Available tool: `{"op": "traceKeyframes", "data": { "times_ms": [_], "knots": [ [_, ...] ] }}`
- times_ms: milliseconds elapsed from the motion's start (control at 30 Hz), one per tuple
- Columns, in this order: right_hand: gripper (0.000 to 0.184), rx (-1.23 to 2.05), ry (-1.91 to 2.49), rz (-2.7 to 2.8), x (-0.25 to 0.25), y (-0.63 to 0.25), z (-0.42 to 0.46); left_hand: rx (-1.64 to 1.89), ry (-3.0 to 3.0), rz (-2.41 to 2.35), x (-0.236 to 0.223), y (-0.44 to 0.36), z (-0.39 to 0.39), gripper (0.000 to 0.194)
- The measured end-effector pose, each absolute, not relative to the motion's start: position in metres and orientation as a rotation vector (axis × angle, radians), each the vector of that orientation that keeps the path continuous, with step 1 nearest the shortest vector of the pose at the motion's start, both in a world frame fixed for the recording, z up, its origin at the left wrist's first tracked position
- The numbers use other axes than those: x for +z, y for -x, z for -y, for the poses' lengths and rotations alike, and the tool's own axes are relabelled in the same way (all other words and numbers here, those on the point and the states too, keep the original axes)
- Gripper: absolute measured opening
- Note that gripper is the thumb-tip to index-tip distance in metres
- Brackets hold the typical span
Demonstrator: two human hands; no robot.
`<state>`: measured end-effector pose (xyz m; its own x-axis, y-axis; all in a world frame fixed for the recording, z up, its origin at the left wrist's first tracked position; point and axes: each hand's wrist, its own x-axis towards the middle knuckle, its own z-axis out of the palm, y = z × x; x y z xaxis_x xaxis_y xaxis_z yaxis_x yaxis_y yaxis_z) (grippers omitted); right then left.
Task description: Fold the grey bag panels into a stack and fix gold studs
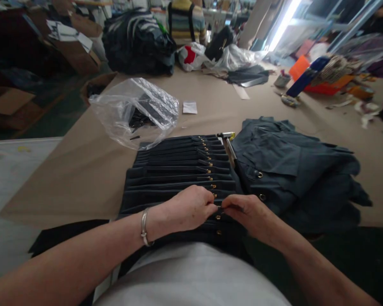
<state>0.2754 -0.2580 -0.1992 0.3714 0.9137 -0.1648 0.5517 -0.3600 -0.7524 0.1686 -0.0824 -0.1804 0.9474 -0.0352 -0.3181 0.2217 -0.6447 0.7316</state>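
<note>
A row of dark fabric strips (175,170) with small gold studs lies overlapped in front of me on the brown table (89,165). My left hand (191,208), a silver bangle on its wrist, pinches the nearest strip at its gold stud. My right hand (249,212) meets it fingertip to fingertip, fingers closed on the same strip's end. A hammer (228,146) lies between the strips and a pile of dark garments (293,170) with metal eyelets on the right.
A clear plastic bag (137,110) with dark pieces lies at the back left, a white slip (190,107) beyond it. Bags, black bundles and a person in a striped top (187,19) are at the far edge. Orange and blue clutter (319,78) sits far right.
</note>
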Motion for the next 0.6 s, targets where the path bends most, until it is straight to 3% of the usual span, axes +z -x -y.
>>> {"op": "traceKeyframes", "data": {
  "times_ms": [300,600],
  "knots": [
    [0.017,0.523,2.088,1.375,-0.217,-0.275,0.258,-0.361,-2.425,-0.182,-0.186,-0.175,0.085,0.030],
    [0.017,0.557,2.108,1.365,-0.223,-0.279,0.256,-0.412,-2.482,-0.193,-0.185,-0.177,0.087,0.028]
  ]
}}
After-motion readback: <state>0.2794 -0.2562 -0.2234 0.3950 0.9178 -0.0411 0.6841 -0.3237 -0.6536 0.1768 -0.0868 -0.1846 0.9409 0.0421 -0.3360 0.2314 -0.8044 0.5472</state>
